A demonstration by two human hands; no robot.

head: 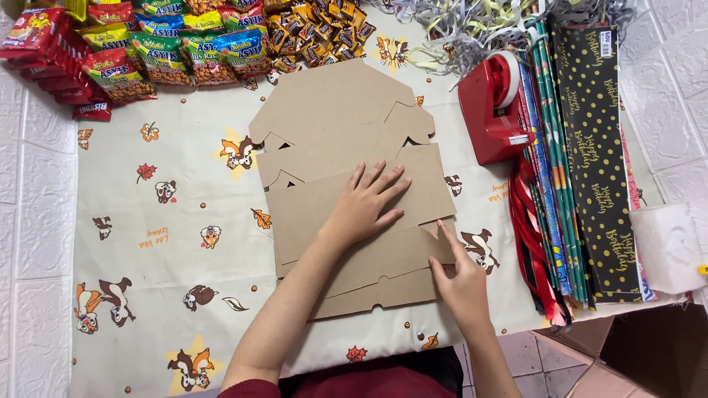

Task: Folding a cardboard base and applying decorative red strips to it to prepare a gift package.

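Flat brown cardboard (346, 147) in the middle of the surface (147, 221), partly folded. Left hand (365, 206) open, pressed flat on it, fingers spread. Right hand (461, 284) open too, fingertip pushing the flap (398, 254) at the near edge. Best to keep the flat hand still and press slowly along the fold. Cloth with squirrels and leaves on top. Snack bags (169, 44) at the far side. Red tape holder (494, 110) and wrapping paper rolls (582, 162) on the right. White tiles around.

Snack packets (169, 51), a red tape dispenser (493, 110) and rolled wrapping paper (549, 162) lie around.
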